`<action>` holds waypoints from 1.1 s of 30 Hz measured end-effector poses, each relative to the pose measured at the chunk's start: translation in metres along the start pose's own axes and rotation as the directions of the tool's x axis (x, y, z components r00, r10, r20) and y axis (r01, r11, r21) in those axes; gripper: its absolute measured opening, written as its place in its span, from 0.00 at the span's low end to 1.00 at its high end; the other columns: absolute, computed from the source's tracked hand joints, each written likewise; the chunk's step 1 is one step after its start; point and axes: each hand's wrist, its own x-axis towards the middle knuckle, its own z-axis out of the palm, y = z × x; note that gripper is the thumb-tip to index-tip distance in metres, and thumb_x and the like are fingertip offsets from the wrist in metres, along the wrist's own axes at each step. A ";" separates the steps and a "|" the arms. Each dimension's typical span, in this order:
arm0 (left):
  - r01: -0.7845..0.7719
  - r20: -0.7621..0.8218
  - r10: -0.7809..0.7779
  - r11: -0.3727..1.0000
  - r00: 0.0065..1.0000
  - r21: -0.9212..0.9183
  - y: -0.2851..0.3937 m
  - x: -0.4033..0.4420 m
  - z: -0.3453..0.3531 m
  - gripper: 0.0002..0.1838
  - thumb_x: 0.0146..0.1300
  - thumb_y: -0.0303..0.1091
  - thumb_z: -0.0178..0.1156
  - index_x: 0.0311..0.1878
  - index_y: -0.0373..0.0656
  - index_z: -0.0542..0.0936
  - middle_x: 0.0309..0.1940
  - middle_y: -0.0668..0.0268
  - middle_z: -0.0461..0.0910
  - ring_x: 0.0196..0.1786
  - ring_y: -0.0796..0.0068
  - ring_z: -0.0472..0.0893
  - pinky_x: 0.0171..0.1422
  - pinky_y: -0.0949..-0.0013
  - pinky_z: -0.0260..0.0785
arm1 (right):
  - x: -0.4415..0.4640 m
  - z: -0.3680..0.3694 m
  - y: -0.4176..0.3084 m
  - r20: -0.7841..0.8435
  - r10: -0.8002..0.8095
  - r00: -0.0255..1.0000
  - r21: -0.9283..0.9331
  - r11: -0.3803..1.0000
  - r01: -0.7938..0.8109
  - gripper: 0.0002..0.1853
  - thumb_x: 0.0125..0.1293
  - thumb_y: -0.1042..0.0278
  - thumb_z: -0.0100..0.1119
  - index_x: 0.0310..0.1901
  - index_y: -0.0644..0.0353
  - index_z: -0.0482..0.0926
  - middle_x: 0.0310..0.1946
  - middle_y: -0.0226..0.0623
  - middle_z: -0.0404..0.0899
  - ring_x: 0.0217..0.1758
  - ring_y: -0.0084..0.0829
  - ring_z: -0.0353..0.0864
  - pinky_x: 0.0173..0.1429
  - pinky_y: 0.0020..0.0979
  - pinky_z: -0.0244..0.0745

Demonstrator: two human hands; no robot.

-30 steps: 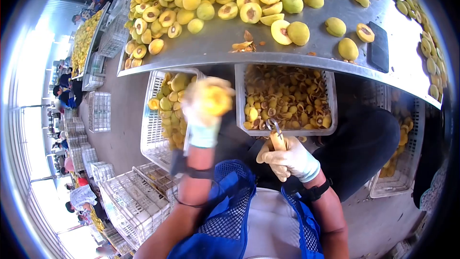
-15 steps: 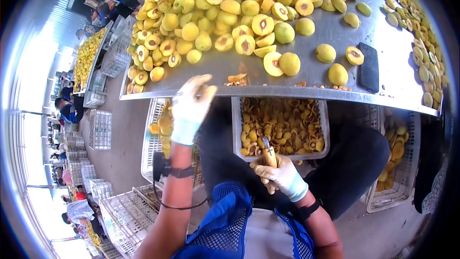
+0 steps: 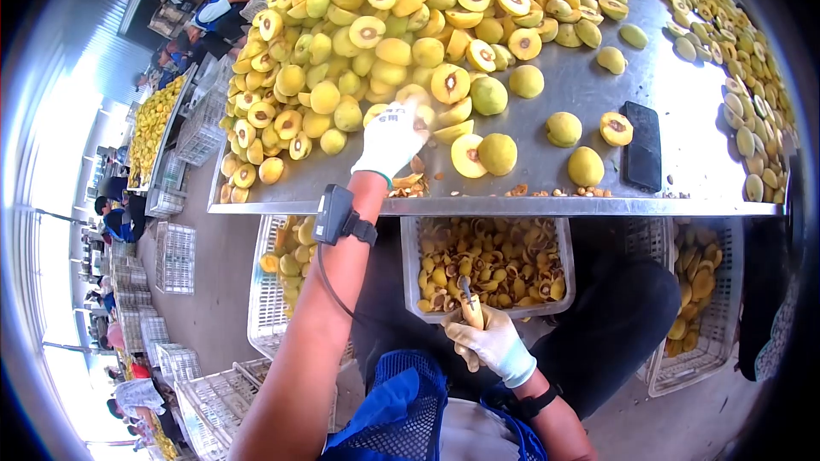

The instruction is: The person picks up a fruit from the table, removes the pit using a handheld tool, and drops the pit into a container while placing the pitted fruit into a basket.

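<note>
My left hand [image 3: 391, 132], in a white glove, is on the near edge of a heap of yellow stone fruit [image 3: 367, 32], whole and halved. Its fingers, somewhat blurred, curl round a fruit half [image 3: 424, 116] with a brown centre. In my right hand [image 3: 494, 343], also gloved, is a pitting tool [image 3: 471, 307] with a wooden handle and a metal tip, pointing up. This hand is closed round the handle, above my lap. Below the tool's tip sits a pale crate [image 3: 567, 265] of scooped fruit pieces [image 3: 487, 256].
The metal table [image 3: 547, 183] holds loose fruit, a black phone-like slab [image 3: 642, 147] and scraps along its front edge. Crates of fruit stand under it at left [image 3: 263, 290] and right [image 3: 726, 290]. Other people work at a table [image 3: 158, 132] on the far left.
My left hand has moved forward and right, from the table's front edge to the heap, and closed round a fruit half. The right hand keeps the tool; the view has shifted.
</note>
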 end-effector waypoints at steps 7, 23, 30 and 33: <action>0.111 -0.150 -0.200 0.882 0.968 -0.459 -0.009 -0.039 0.013 0.24 0.60 0.37 0.73 0.57 0.35 0.81 0.52 0.54 0.85 0.52 0.61 0.87 0.53 0.61 0.84 | 0.000 0.005 -0.005 -0.057 -0.070 0.996 -0.119 0.991 0.063 0.10 0.70 0.67 0.66 0.44 0.66 0.79 0.22 0.31 0.79 0.15 0.20 0.73 0.19 0.22 0.68; 0.162 0.020 -0.279 0.495 0.960 -0.854 0.104 -0.212 0.009 0.25 0.62 0.23 0.68 0.63 0.34 0.79 0.54 0.61 0.85 0.53 0.77 0.84 0.62 0.72 0.78 | 0.006 0.011 0.009 -0.290 -0.470 0.833 -0.461 0.832 0.309 0.15 0.66 0.61 0.67 0.42 0.67 0.81 0.21 0.41 0.83 0.25 0.33 0.87 0.34 0.36 0.80; 0.077 -0.073 -0.262 0.522 0.962 -0.850 0.123 -0.227 0.008 0.24 0.64 0.25 0.66 0.64 0.34 0.80 0.53 0.60 0.89 0.49 0.78 0.87 0.57 0.72 0.80 | 0.010 0.010 0.020 -0.310 -0.447 0.839 -0.432 0.852 0.295 0.14 0.66 0.62 0.65 0.41 0.67 0.81 0.21 0.40 0.83 0.23 0.32 0.84 0.32 0.35 0.79; 0.071 -0.110 -0.271 0.578 0.956 -0.813 0.123 -0.231 0.020 0.23 0.64 0.24 0.65 0.64 0.35 0.81 0.52 0.59 0.89 0.49 0.77 0.87 0.57 0.72 0.80 | 0.007 0.009 0.018 -0.269 -0.337 0.902 -0.312 0.917 0.250 0.11 0.67 0.65 0.63 0.39 0.66 0.79 0.20 0.37 0.81 0.19 0.28 0.80 0.26 0.30 0.75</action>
